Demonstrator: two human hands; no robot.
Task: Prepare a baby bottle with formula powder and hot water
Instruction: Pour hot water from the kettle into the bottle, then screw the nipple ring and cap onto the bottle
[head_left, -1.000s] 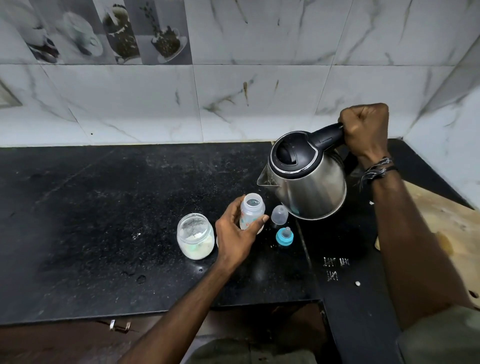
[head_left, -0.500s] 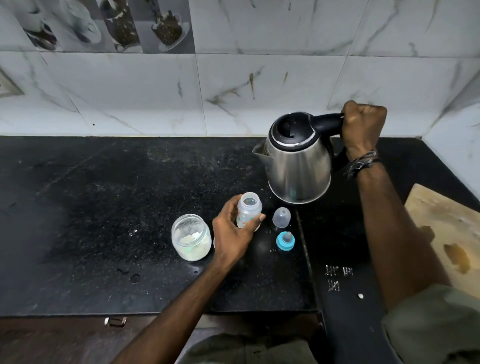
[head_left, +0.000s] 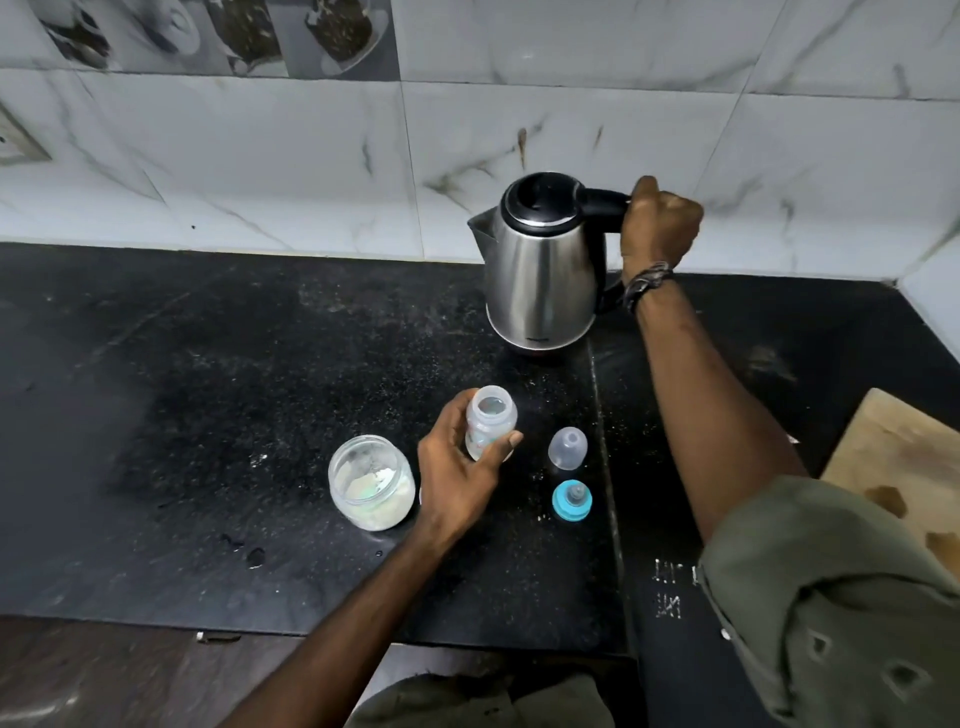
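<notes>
Head view: baby bottle (head_left: 490, 427) stands upright on the black counter (head_left: 208, 415), mouth open, no cap. Left hand (head_left: 457, 470) grips it around the lower body: thumb (head_left: 506, 445) on the right side, fingers wrapped round the left and back. The bottle's neck and rim stick out above the grip. Liquid level can't be read through the wall.

Right hand (head_left: 658, 228) is a closed fist on the black handle of the steel kettle (head_left: 543, 270). Kettle is upright with its base on the counter by the tiled wall, lid shut, spout pointing left. It sits behind the bottle and well apart from it.

Glass jar (head_left: 371, 482) with white powder is just left of the left hand, open top. Clear dome cap (head_left: 568, 448) is just right of the bottle, not touching. Teal ring with nipple (head_left: 572, 500) lies in front of the cap. Wooden board (head_left: 904, 467) at the right edge.
</notes>
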